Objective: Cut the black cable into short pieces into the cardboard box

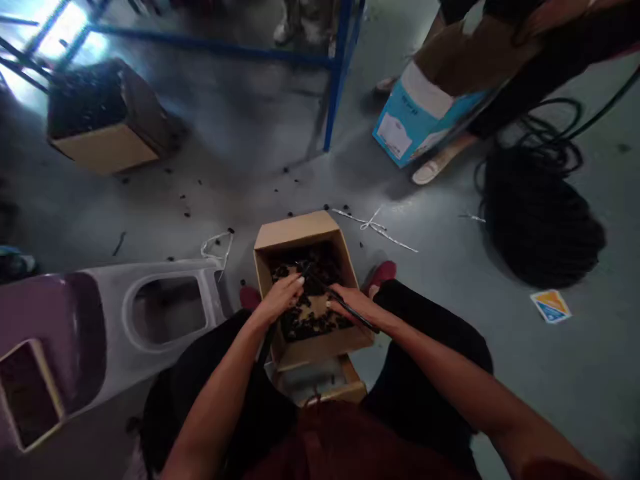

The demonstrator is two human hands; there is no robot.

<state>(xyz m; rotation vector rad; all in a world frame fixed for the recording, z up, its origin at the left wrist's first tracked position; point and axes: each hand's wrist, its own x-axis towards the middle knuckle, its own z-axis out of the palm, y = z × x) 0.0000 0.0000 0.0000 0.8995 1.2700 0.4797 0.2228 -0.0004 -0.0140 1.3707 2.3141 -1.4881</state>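
Observation:
My left hand sits over an open cardboard box, with its fingers bunched and their contents hidden. The box stands on the floor between my knees and holds a mass of small black pieces. My right hand grips a long, thin black tool whose tip points towards my left fingertips, just above the pieces. What kind of tool it is cannot be made out. Under the box's near side, a second cardboard box shows.
A grey moulded plastic shell lies to my left. Another dark-filled cardboard box stands ahead left, by a blue metal frame. A person holds a blue carton ahead right, near a heap of black cable. Black bits dot the floor.

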